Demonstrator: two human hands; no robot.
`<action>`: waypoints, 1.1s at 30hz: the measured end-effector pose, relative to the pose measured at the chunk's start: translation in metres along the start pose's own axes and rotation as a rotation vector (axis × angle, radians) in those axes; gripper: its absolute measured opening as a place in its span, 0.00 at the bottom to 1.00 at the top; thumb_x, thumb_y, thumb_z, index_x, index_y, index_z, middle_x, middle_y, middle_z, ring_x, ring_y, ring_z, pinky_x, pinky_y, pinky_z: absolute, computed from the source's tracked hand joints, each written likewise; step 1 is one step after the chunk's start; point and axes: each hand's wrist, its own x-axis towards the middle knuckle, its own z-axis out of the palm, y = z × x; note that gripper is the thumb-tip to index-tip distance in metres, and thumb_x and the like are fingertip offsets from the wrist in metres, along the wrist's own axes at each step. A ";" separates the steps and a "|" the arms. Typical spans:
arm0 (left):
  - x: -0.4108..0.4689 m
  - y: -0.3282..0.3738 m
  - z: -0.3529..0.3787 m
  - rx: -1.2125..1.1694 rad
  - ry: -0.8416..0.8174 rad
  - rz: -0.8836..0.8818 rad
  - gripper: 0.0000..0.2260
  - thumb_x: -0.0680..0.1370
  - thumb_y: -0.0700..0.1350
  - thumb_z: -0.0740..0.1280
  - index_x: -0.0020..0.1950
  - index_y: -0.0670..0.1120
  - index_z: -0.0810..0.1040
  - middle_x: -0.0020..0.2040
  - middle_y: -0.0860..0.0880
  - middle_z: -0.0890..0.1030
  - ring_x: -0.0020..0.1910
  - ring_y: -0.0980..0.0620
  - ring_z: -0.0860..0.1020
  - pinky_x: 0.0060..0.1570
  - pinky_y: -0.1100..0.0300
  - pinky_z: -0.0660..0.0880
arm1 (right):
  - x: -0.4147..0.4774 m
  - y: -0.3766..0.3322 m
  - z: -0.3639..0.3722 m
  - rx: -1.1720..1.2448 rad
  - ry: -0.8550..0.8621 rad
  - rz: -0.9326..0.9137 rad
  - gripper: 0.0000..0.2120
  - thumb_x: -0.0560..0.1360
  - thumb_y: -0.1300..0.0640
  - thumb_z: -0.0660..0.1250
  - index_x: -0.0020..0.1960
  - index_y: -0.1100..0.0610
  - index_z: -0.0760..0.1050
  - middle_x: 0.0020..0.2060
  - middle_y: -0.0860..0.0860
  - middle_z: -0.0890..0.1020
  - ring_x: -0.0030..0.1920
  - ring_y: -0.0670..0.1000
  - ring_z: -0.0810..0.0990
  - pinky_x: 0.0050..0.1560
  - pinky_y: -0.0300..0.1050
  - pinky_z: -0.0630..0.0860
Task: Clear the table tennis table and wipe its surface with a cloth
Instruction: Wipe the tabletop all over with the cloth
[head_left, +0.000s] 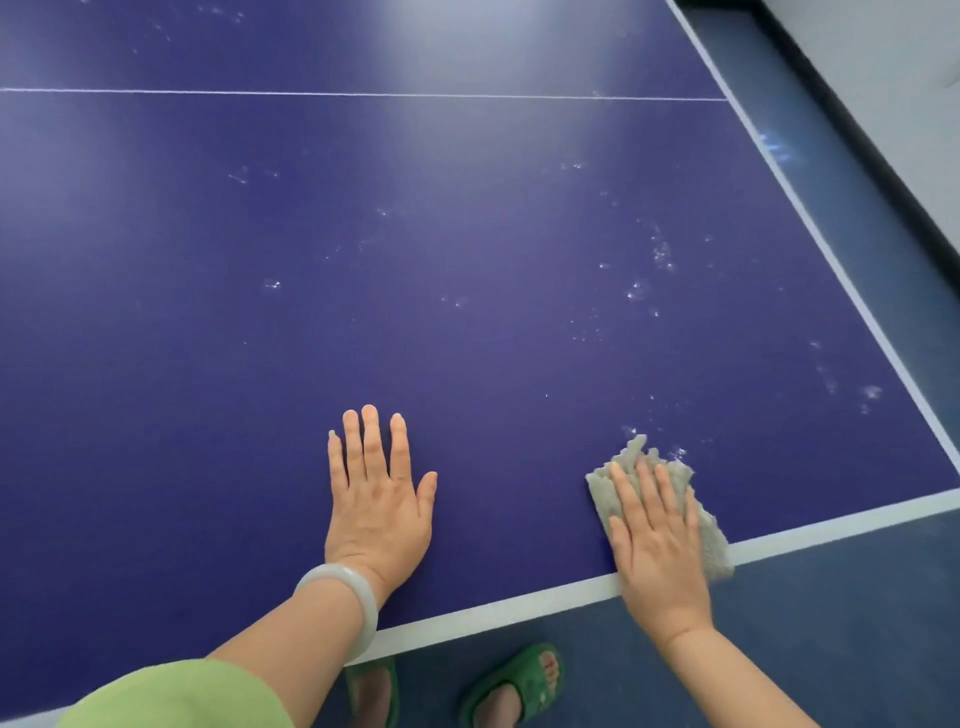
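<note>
Near the table's front right corner, the right hand lies flat on a grey cloth. Its fingers are straight and close together, pressing the cloth onto the blue table tennis table rather than gripping it. The cloth is bunched, and its near end crosses the white edge line at the front edge and hangs slightly past it. Toward the middle of the front edge, the left hand rests palm down on the bare surface with its fingers straight and slightly spread, holding nothing. A pale bangle sits on its wrist.

With the cloth down on the surface, the step in hand looks to be the wiping. Pale smudges are scattered beyond the cloth along the right edge and up toward the thin centre line. The left part looks cleaner, though glare makes that hard to judge.

To wipe well, the palm should press evenly across the whole cloth so that it slides without rolling up under the fingers. Strokes should overlap, running from the front edge through the smudged patch and up to the right edge. The left hand serves best as a steady prop for the reach. Refolding the cloth to a fresh face would help if the marks smear.
</note>
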 end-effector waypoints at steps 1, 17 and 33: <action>0.000 0.000 0.000 0.000 0.009 0.003 0.33 0.79 0.58 0.44 0.78 0.39 0.57 0.78 0.34 0.54 0.78 0.35 0.49 0.75 0.37 0.51 | 0.004 0.002 -0.001 0.038 0.022 0.152 0.28 0.80 0.47 0.41 0.79 0.51 0.55 0.79 0.53 0.56 0.79 0.55 0.52 0.76 0.62 0.52; 0.001 0.001 0.006 -0.018 0.056 0.011 0.32 0.79 0.57 0.46 0.77 0.38 0.60 0.78 0.34 0.56 0.78 0.35 0.52 0.75 0.38 0.50 | 0.053 0.078 -0.013 0.089 0.016 0.349 0.25 0.84 0.50 0.46 0.80 0.52 0.52 0.80 0.55 0.53 0.80 0.56 0.49 0.77 0.61 0.48; 0.000 0.003 0.000 -0.017 0.036 0.003 0.32 0.79 0.57 0.46 0.77 0.38 0.60 0.78 0.34 0.56 0.78 0.35 0.51 0.74 0.37 0.52 | 0.105 0.039 -0.015 0.099 0.010 0.254 0.26 0.83 0.53 0.39 0.81 0.52 0.42 0.80 0.55 0.45 0.80 0.57 0.43 0.77 0.61 0.44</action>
